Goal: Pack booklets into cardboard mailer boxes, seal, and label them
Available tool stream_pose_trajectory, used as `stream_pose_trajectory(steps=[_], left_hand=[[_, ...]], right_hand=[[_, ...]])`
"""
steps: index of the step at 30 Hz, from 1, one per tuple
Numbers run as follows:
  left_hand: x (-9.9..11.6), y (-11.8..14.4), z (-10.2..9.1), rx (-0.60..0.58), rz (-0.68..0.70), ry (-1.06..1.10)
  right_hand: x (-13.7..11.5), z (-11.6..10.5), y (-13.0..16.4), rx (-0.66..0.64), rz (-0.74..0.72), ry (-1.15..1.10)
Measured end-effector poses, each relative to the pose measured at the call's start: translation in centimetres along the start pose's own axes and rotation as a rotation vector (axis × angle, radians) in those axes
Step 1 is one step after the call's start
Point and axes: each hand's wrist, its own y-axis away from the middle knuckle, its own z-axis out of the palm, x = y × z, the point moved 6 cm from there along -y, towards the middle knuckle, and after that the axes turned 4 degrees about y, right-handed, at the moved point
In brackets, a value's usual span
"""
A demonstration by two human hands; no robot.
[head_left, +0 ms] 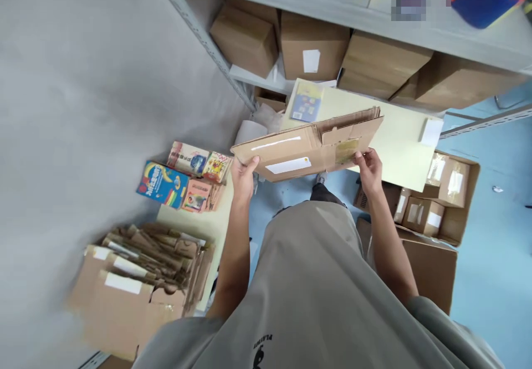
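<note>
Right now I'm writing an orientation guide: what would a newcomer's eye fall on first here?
First comes the flattened cardboard box at centre, held near its ends by the left hand and right hand. Next is the bright blue book at the picture's left, then the bundle of folded cardboard at lower left.

The flattened brown cardboard box [286, 152] bears a white rectangular paper label [286, 165] with a yellow dot, a narrow white strip [276, 143] and olive-yellow tape [346, 150]. The smooth rectangular counter [399, 150] is pale cream-yellow, the thin paper booklet [306, 106] blue and yellow, the glossy floor [499, 236] light blue, the fabric shirt [316, 269] grey with black print [259, 352].
</note>
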Motion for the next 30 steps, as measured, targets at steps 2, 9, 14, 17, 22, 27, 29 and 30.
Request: stream_pose_trajectory(steps=[2, 9, 14, 17, 22, 27, 29, 30], left_hand=[[-0.7, -2.4, 4.6, -0.027, -0.007, -0.011], [-3.2, -8.0, 18.7, -0.193, -0.041, -0.183], [-4.8, -10.1, 24.8, -0.34, -0.11, -0.185], [-6.1, -11.1, 26.5, -0.397, -0.178, -0.222], [-7.1, -10.6, 28.1, -0.528, -0.218, -0.284], [-9.5, -9.2, 28.2, -0.608, -0.308, -0.23], [-10.9, -9.4, 27.9, -0.569, -0.355, -0.251], [-11.5, -9.6, 27.9, -0.546, -0.377, -0.25]], right_hand=[[1.2, -2.4, -3.2, 0.022, 0.023, -0.016], [5.3, -9.9, -11.0, 0.058, 0.079, 0.049], [8.1, -13.6, -12.2, 0.072, 0.191, 0.168], [8.7, -14.8, -12.4, 0.098, 0.222, 0.209], [9.5, -14.1, -13.5, 0.05, 0.257, 0.189], [9.7, -13.0, -13.7, -0.083, 0.334, 0.096], [9.5, -12.9, -13.0, -0.123, 0.405, 0.074], [9.3, -12.8, -12.6, -0.143, 0.436, 0.054]])
